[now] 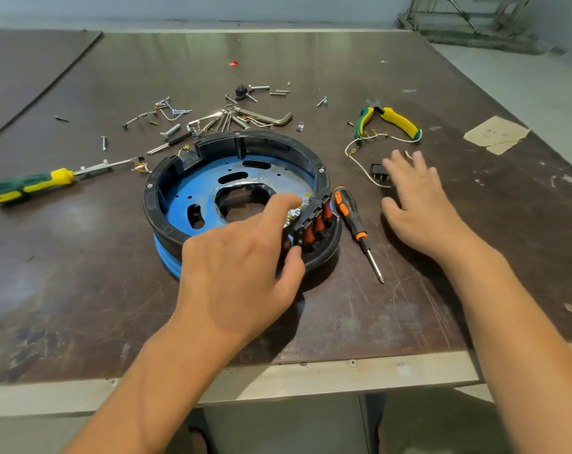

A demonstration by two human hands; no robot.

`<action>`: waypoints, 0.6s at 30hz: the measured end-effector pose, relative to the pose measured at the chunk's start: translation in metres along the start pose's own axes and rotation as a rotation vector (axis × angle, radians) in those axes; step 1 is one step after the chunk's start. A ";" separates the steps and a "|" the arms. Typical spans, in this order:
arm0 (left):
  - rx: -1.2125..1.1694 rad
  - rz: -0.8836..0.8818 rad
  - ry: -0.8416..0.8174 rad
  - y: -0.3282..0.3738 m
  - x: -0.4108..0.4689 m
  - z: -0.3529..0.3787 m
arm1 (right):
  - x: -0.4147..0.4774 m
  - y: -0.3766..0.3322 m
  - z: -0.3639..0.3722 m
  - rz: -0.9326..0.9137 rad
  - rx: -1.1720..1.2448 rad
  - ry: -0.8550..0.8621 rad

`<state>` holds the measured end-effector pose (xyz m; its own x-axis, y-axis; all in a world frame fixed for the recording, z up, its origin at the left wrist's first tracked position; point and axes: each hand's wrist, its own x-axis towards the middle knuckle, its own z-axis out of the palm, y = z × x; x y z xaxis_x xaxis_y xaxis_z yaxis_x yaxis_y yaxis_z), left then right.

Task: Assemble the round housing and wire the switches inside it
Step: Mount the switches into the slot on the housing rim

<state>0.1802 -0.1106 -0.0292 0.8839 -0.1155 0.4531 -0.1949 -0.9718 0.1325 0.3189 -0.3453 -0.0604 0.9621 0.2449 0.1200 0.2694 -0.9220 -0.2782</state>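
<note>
The round housing (186, 178), a black ring on a blue slotted plate, lies in the middle of the table. At its near right rim sits a black switch block (312, 224) with red rockers. My left hand (245, 257) pinches that block between thumb and fingers. My right hand (415, 198) hovers with fingers spread over a small black switch (376, 170) and its white wire (360, 165), to the right of the housing. I cannot tell whether it touches them.
An orange-and-black screwdriver (356, 224) lies beside the housing's right rim. A green-and-yellow screwdriver (29, 185) lies far left, pliers (389, 121) at back right. Loose screws, hex keys (265, 117) and wire bits are scattered behind the housing. A paper scrap (494, 134) lies at right.
</note>
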 end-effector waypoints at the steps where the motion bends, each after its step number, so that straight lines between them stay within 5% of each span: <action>1: -0.003 0.000 -0.006 0.000 0.000 -0.001 | 0.002 0.001 0.003 -0.007 -0.053 -0.035; 4: -0.009 -0.012 -0.014 0.003 0.000 -0.003 | 0.003 0.002 0.006 0.020 -0.084 -0.093; 9: -0.020 -0.009 -0.016 0.003 -0.001 -0.003 | 0.001 0.003 0.003 0.015 0.065 0.225; 13: -0.027 -0.017 -0.033 0.003 0.000 -0.003 | 0.002 0.005 0.007 0.016 -0.011 0.103; 18: -0.031 -0.022 -0.049 0.003 0.001 -0.006 | 0.001 0.006 0.001 0.043 0.089 0.229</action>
<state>0.1780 -0.1128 -0.0235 0.9079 -0.1045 0.4061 -0.1872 -0.9676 0.1694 0.3220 -0.3504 -0.0627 0.9406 0.1225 0.3167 0.2412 -0.8976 -0.3690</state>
